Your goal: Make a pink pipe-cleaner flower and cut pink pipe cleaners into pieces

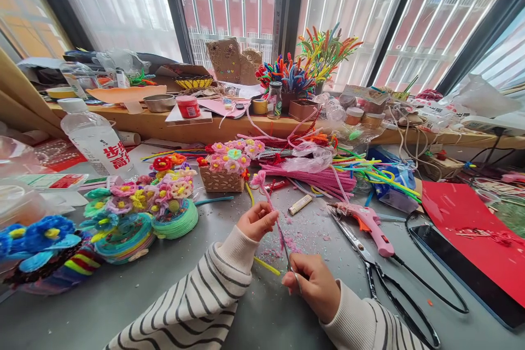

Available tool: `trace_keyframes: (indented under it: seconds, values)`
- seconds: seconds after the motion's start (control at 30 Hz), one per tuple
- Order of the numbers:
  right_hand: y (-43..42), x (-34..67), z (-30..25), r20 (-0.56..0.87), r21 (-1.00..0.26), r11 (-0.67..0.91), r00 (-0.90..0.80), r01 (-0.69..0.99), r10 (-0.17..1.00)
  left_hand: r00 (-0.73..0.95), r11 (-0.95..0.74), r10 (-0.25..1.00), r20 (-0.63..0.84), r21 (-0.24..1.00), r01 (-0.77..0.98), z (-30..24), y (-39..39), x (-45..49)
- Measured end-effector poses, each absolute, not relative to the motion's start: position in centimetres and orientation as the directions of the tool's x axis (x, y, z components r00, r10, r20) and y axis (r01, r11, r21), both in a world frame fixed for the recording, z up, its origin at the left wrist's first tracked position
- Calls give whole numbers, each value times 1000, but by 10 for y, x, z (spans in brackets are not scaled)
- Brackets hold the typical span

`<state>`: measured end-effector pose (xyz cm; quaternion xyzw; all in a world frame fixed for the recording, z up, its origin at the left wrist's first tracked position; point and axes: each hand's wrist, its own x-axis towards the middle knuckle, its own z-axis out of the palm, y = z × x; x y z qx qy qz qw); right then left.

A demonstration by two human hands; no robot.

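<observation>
Left hand (257, 221) pinched on stem (269, 199) of pink flower (258, 178), flower up above my grip. My right hand (314, 286) clamped on small scissors (286, 252), blades close by stem; contact, cannot tell. Hands apart. Pink fluff (292, 244) on worktop (158, 270). Glue gun (371, 225) and large scissors (361, 252) to my right.

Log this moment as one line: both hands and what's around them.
Left hand: pinching pink pipe cleaner | Right hand: holding small scissors close to it | Nearby: pink glue gun, large scissors
</observation>
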<state>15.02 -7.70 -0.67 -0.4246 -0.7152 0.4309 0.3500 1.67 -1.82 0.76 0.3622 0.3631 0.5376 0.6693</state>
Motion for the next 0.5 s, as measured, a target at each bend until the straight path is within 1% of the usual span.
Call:
trace_keyframes:
  seconds: [0.2, 0.4, 0.5]
  values:
    - [-77, 150, -8, 124, -925, 243, -375, 291, 919, 163, 171, 981, -103, 853, -493, 10, -18, 13]
    - [-78, 152, -9, 102, -918, 263, -464, 297, 880, 190, 192, 976, -107, 834, -518, 17, -21, 12]
    - [-78, 152, -10, 107, -904, 284, -474, 319, 874, 196, 212, 972, -126, 830, -516, 17, -21, 12]
